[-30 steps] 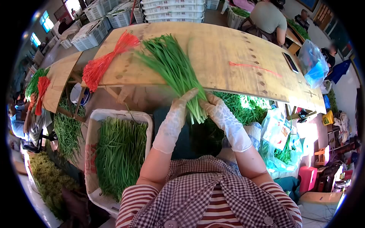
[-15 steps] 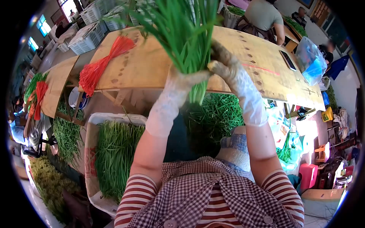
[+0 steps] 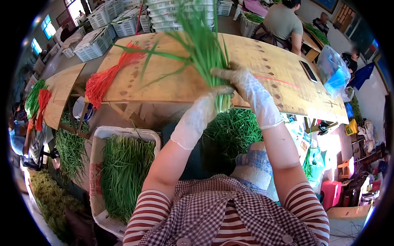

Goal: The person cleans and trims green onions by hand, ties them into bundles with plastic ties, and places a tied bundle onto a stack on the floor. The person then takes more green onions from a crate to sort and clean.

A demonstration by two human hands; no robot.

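Note:
A bunch of garlic chives (image 3: 205,53) is held up over the near edge of the wooden table, pale stem ends down and leaves fanned upward, tips blurred. A few leaves stick out to the left. My left hand (image 3: 210,97), in a whitish glove, is closed round the stems low down. Just above it, my gloved right hand (image 3: 236,78) grips the bunch from the right side. On the table to the left lies a bundle of red ties (image 3: 107,78). A single red tie (image 3: 279,81) lies right of my hands.
Beside my left arm stands a white crate (image 3: 95,164) full of chives. Loose green leaves (image 3: 234,129) are heaped below the table (image 3: 164,88). A phone (image 3: 308,71) and plastic bag (image 3: 333,67) are at the right. Behind are stacked white crates (image 3: 182,14) and a seated person (image 3: 283,24).
The bunch has shifted slightly right, and some leaves now splay out to the left. My left hand has moved down and right. My right-hand fingers now reach across the stems.

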